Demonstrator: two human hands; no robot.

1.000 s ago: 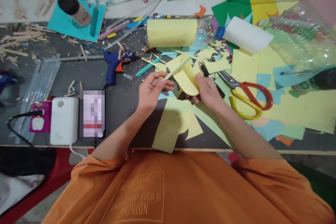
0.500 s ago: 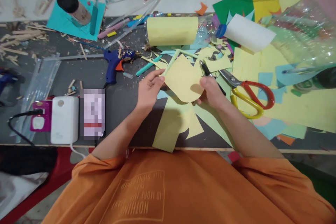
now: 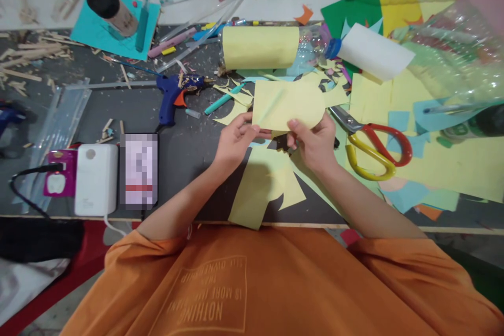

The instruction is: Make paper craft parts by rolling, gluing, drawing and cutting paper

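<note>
A pale yellow paper cutout (image 3: pixel 293 100), straight-edged at the left and rounded at the right, is held up between both hands. My left hand (image 3: pixel 237 139) pinches its lower left corner, thumb in front and fingers behind. At the lower right edge, my right hand (image 3: pixel 317 142) grips it with the thumb on the face; its other fingers are partly hidden. Just right of that hand lie open scissors (image 3: pixel 378 147) with one red and one yellow handle. Yellow paper offcuts (image 3: pixel 252 184) lie below the hands. Behind the cutout rests a plastic bottle wrapped in yellow paper (image 3: pixel 260 48).
A blue glue gun (image 3: pixel 167 94) and a teal marker (image 3: pixel 224 98) lie left of the cutout. Near the front edge are a phone (image 3: pixel 139 170) and a white power bank (image 3: pixel 95 178). Wood sticks (image 3: pixel 37 52) litter the far left; coloured paper sheets (image 3: pixel 452 163) cover the right.
The cutout has turned, its straight edge now facing left instead of a corner pointing down. My left hand has shifted right and slightly down, and my right thumb has moved inward onto the paper.
</note>
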